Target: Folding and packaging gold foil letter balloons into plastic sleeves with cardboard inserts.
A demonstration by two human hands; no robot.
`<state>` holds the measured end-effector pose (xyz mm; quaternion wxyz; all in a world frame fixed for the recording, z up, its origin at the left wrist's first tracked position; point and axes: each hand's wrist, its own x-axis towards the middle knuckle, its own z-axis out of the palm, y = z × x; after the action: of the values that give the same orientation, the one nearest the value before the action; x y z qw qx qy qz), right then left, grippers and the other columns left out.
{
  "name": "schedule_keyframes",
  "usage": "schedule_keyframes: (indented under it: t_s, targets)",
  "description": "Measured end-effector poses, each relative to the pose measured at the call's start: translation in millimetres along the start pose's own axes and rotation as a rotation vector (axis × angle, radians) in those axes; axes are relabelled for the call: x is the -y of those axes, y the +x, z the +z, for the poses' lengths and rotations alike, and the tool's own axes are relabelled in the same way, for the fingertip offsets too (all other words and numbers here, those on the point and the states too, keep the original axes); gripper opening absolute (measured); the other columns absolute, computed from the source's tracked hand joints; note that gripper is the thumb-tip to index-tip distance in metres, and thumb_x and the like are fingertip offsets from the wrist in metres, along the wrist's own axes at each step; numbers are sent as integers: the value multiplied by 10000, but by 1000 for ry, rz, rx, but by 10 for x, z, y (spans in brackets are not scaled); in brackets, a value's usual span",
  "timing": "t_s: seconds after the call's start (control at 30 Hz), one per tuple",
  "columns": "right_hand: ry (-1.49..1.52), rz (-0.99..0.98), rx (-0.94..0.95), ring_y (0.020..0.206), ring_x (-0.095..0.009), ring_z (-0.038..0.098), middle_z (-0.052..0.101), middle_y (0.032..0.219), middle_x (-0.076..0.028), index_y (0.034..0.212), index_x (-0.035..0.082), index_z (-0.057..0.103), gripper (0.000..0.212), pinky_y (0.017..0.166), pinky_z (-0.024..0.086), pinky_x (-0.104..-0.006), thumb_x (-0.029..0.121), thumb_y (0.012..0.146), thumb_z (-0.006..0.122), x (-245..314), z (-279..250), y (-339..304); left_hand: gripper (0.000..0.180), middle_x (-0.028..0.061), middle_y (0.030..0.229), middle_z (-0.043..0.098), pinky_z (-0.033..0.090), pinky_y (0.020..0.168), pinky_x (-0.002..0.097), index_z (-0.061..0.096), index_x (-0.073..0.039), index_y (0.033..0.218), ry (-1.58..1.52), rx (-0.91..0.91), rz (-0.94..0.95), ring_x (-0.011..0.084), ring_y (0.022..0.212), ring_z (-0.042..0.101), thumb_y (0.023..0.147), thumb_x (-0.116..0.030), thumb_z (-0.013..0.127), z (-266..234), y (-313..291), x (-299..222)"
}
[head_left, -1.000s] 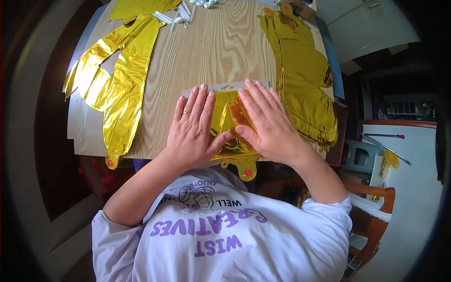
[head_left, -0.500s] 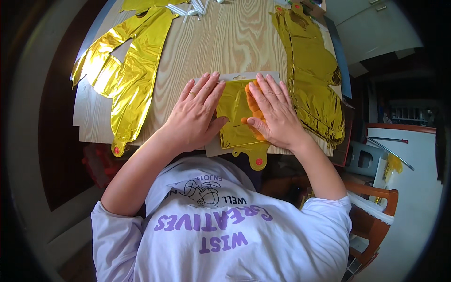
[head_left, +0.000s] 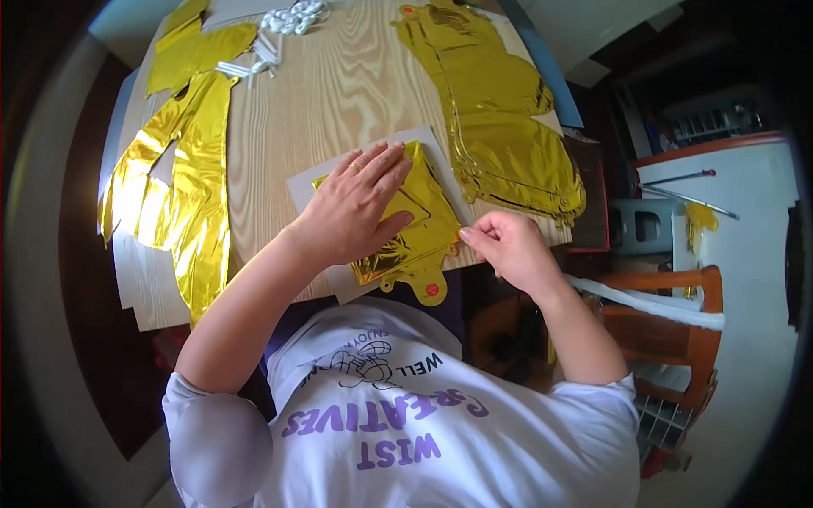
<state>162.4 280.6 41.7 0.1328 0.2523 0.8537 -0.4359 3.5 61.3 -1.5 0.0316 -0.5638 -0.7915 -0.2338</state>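
A folded gold foil balloon lies on a pale cardboard sheet at the table's near edge. Its tail tab, with a red round mark, sticks out past the edge toward me. My left hand rests flat on the foil's left part, fingers stretched out and hiding some of it. At the foil's right edge, near the lower corner, my right hand pinches a bit of it between thumb and forefinger.
Flat gold foil balloons lie at the left and right of the wooden table. Farther off are white tubes and a pile of white ribbon coils. A wooden chair stands at my right.
My right hand has come off the foil's top and moved down to its right edge, closing into a pinch. The card and balloon now sit tilted. My view has turned too.
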Motion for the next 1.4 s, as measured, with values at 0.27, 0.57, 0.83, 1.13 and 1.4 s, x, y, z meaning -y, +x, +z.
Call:
schedule_keyframes:
  t_s: [0.27, 0.57, 0.83, 1.13, 1.4]
  targets:
    - [-401, -452, -237, 830, -363, 681, 685, 912, -148, 967, 53, 606, 165, 687, 538, -464, 136, 883, 721, 30, 172, 27, 576, 184, 1392, 542, 399, 1101, 454, 551, 10, 1359, -9, 43, -47, 363, 1279, 516, 912, -331, 675, 20, 196, 58]
    - [-365, -566, -353, 783, -365, 672, 666, 902, -139, 1012, 62, 605, 153, 662, 547, -445, 111, 906, 704, -95, 284, -37, 421, 142, 1092, 611, 519, 894, 443, 625, -44, 1225, -52, 82, -359, 348, 1026, 629, 889, -287, 701, 19, 513, 124]
    - [-466, -587, -385, 764, -348, 673, 649, 887, -122, 1074, 80, 640, 187, 668, 541, -448, 102, 897, 699, -101, 297, -55, 330, 136, 1048, 636, 539, 862, 433, 647, -42, 1082, 96, 84, -401, 332, 998, 653, 880, -297, 704, 24, 609, 93]
    - [-605, -666, -360, 800, -302, 653, 613, 860, -92, 1080, 77, 664, 218, 749, 512, -438, 137, 878, 716, -62, 207, -37, 400, 135, 1121, 647, 491, 931, 447, 648, -56, 1172, 43, -223, -342, 329, 1061, 627, 875, -315, 716, -40, 255, 85]
    - [-662, -975, -275, 1395, -322, 420, 478, 1469, -183, 1451, -1, 472, 648, 1163, 293, -491, 414, 973, 611, 391, 173, 375, 841, 241, 1524, 425, 255, 1194, 541, 431, 11, 1476, 106, -110, -435, 411, 1445, 369, 860, -479, 727, -189, -392, -495]
